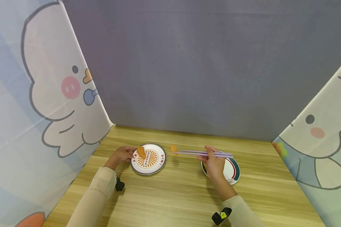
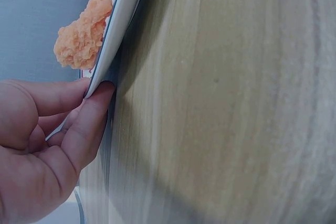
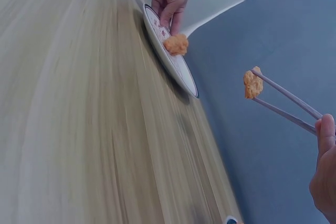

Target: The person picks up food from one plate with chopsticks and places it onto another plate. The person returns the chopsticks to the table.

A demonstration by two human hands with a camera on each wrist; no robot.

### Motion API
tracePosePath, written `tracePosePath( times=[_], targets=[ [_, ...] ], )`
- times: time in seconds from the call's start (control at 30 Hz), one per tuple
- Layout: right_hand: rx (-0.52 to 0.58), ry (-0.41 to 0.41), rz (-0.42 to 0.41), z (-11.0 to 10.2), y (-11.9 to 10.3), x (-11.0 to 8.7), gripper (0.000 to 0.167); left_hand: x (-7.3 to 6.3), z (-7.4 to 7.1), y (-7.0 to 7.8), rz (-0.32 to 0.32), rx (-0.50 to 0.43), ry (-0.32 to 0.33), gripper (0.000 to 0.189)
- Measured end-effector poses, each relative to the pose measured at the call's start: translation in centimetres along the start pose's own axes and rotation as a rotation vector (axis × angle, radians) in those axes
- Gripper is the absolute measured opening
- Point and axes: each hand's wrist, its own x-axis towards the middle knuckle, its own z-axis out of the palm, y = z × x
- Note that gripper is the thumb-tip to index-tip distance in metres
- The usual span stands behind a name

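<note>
My left hand [image 1: 124, 154] pinches the left rim of a white plate [image 1: 156, 153] with an orange sunburst print; in the left wrist view the thumb lies on top of the rim and fingers beneath. A piece of fried chicken [image 2: 84, 32] rests on that plate near the thumb. In my right hand [image 1: 214, 164] I hold a pair of light purple chopsticks [image 1: 191, 152]. Their tips grip a second fried piece [image 3: 252, 83] in the air, just right of the left plate. Below my right hand, a second plate [image 1: 234, 170] with a green and red rim is partly hidden.
Both plates stand on a wood-grain table [image 1: 164, 198]. A grey cloth wall [image 1: 187, 69] rises behind it, with cartoon-printed cloth [image 1: 54, 63] at the sides. Something dark and orange [image 1: 205, 167] shows on the right plate, mostly covered by my hand.
</note>
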Motion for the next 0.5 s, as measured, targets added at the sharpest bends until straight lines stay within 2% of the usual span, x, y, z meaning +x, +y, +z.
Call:
tracePosePath(
  times=[0.23,0.5],
  targets=[
    [-0.004,0.017,0.025,-1.5,-0.9,0.3,0.015,-0.1,0.2,0.0,-0.006,-0.012,-0.001,0.047],
    [0.070,0.014,0.020,-3.0,-1.3,0.5,0.016,-0.1,0.1,0.2,-0.008,-0.002,0.001,0.049]
  ],
)
